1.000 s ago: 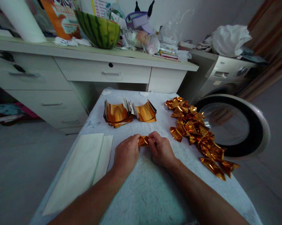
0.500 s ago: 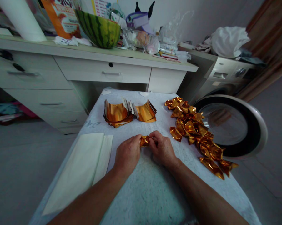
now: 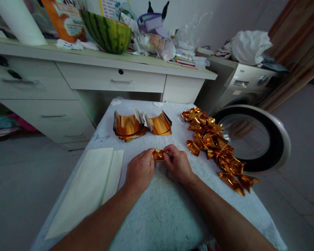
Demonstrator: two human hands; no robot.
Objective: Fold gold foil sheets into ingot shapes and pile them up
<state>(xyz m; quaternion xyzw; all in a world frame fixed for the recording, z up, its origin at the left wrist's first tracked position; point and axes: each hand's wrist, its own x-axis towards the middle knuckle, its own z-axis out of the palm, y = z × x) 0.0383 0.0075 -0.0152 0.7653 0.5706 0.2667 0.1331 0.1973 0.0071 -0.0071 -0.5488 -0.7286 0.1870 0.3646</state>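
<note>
1. Between both hands, above the middle of the table, sits a small gold foil piece [image 3: 158, 155], shiny, creased and partly hidden by fingers.
2. Left hand [image 3: 140, 169]: grasping the foil's left end, fingers curled in. Right hand [image 3: 178, 164]: pinching its right end between thumb and fingers.
3. Just beyond the hands stand two stacks of gold sheets, left stack [image 3: 127, 125] and right stack [image 3: 160, 124], bent into upward-opening troughs with pale layered edges; they nearly touch.
4. To the right, a pile of folded gold pieces [image 3: 211, 139], pointed and crinkled, runs along the table's right edge. A strip of cloth separates it from the right hand.
5. To the left lies folded white sheeting [image 3: 86, 184], flat and matte, near the left edge, close to the left forearm.
6. Under everything, a pale blue tablecloth [image 3: 157, 209] bears faint script-like marks at left, not legible; its surface stretches between the forearms.
7. Beyond the far edge, a white desk [image 3: 136, 62] carries a striped cut watermelon [image 3: 107, 33] and an orange bag [image 3: 65, 21] whose lettering is cropped.
8. At right, a silver washing machine [image 3: 247, 78] has a blurred brand mark; its round door [image 3: 245, 136] hangs open beside the table.
</note>
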